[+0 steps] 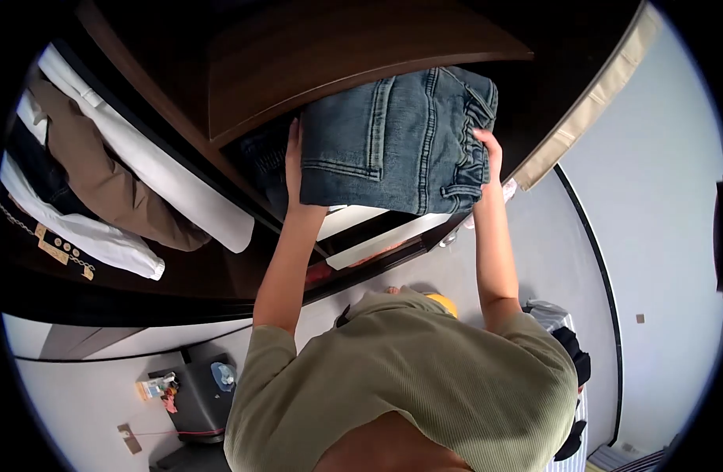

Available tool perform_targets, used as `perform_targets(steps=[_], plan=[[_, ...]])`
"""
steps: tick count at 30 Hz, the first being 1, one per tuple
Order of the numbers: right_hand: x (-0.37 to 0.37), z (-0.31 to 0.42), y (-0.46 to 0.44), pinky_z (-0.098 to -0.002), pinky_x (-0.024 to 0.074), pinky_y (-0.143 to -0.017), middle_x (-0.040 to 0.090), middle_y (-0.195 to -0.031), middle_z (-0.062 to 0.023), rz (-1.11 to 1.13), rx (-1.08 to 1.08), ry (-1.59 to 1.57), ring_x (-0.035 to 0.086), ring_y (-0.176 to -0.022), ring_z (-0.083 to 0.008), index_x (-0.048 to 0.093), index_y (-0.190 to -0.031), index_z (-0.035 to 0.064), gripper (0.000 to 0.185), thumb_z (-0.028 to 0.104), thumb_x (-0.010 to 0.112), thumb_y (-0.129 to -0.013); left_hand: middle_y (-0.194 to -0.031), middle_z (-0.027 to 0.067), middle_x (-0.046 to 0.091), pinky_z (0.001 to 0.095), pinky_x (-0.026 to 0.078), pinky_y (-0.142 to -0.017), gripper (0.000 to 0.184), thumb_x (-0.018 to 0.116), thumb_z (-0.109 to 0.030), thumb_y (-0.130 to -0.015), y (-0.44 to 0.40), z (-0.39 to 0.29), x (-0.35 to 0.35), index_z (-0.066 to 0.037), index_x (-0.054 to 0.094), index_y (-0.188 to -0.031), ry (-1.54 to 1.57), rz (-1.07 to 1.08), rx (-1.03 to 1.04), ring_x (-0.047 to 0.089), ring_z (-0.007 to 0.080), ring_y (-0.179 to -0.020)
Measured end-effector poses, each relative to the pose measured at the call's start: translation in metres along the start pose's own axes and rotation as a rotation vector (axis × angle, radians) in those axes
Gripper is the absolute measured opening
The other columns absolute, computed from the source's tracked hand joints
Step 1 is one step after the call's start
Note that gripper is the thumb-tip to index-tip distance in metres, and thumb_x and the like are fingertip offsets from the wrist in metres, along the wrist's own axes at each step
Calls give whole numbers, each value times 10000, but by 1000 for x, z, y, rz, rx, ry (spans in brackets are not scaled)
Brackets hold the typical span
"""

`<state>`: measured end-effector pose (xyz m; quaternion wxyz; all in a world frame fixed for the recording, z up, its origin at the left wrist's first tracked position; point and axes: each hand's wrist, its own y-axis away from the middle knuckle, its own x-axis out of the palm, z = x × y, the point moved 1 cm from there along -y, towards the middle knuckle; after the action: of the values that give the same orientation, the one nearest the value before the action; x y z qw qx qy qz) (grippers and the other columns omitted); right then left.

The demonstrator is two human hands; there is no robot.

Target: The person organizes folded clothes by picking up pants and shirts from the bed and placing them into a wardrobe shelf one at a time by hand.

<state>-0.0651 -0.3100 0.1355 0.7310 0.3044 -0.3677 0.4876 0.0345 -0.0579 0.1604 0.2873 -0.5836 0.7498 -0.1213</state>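
Folded blue jeans [404,145] are held up between my two hands at the opening of a dark brown wardrobe compartment. My left hand [295,169] grips the left side of the bundle, its fingers pointing up along the edge. On the opposite side, my right hand [489,153] clasps the gathered waistband, thumb over the front. The far edge of the jeans lies under the wooden shelf board [361,39]. Beside my left hand, darker folded denim [259,161] is partly visible inside the compartment.
Hanging clothes, including a brown garment [114,165] and a white sleeve [188,189], fill the left section. Below the jeans is a white-fronted drawer [377,244]. A dark suitcase [192,401] stands lower left. Dark clothing [572,354] lies at the right, near the pale wall [644,236].
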Motion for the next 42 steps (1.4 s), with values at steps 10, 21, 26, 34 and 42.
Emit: perform_targets(steps=[10,21,26,34,42], plan=[[17,-10,-63,-371,488,-813,652,-918,-133,168,94,-12,617,-827,-272,603,-986,-28,308,164,556,-749,-1414,146,324,427,259,-1072,702,450,-501,-864,18,42,13,-68,286,-1391,-878,-12,257,318,313,-1292],[36,-5,-67,-412,460,-896,619,-1080,-133,234,151,-35,591,-973,-288,578,-1119,16,427,328,581,-827,-1453,158,236,423,201,-1099,706,446,-495,-874,23,20,26,-78,241,-1406,-817,103,134,253,314,-1322],[22,-12,-79,-411,392,-972,569,-1177,-129,288,109,-92,523,-1082,-291,528,-1196,36,521,366,559,-794,-1452,163,227,428,178,-1106,739,424,-541,-867,23,27,34,-79,228,-1409,-853,37,172,248,318,-1322],[32,-18,-98,-393,432,-924,596,-1098,-137,325,6,-103,559,-995,-294,549,-1132,9,529,159,522,-625,-1471,195,155,438,152,-1110,830,475,-557,-839,28,11,31,-77,151,-1433,-925,360,-197,192,337,-1347],[61,-19,-89,-374,506,-792,624,-947,-171,226,68,5,612,-850,-293,557,-1004,-55,384,111,507,-661,-1307,186,416,434,345,-987,663,618,-440,-766,28,12,44,-55,441,-1275,-782,190,-10,411,326,-1192]])
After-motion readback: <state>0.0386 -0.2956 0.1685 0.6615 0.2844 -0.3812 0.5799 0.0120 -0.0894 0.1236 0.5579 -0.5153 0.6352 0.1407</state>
